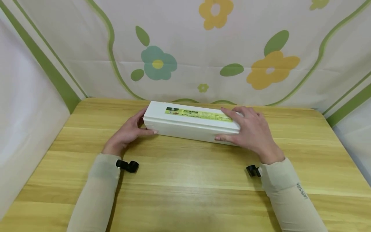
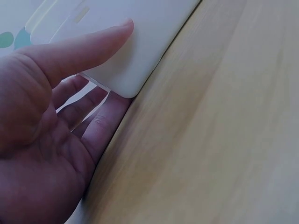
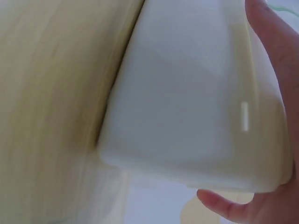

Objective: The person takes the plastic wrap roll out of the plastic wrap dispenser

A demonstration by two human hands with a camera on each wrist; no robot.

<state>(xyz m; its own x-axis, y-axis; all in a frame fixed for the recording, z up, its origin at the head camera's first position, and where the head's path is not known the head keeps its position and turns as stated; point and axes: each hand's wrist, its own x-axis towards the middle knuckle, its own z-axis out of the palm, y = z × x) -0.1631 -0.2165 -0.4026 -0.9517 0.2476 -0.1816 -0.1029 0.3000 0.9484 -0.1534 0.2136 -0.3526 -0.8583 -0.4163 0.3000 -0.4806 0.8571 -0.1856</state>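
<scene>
A long white cling film box [image 1: 185, 127] with a green-yellow label [image 1: 200, 114] on its lid sits toward the back of the table, slightly askew. At its left end my left hand [image 1: 127, 132] grips it, thumb along the front face. The other fingers go round behind that end, partly hidden, as the left wrist view also shows. My right hand [image 1: 253, 132] holds the right end, with its thumb against the front and its fingers over the lid and the far side. In the right wrist view the box [image 3: 173, 93] fills the middle, its lower edge close to the tabletop.
The wooden table [image 1: 185, 193] reaches from the front to a floral curtain [image 1: 188, 48] hanging behind it. White cloth with green stripes hangs at both sides. Each sleeve cuff carries a small black camera mount, such as the left one [image 1: 127, 166].
</scene>
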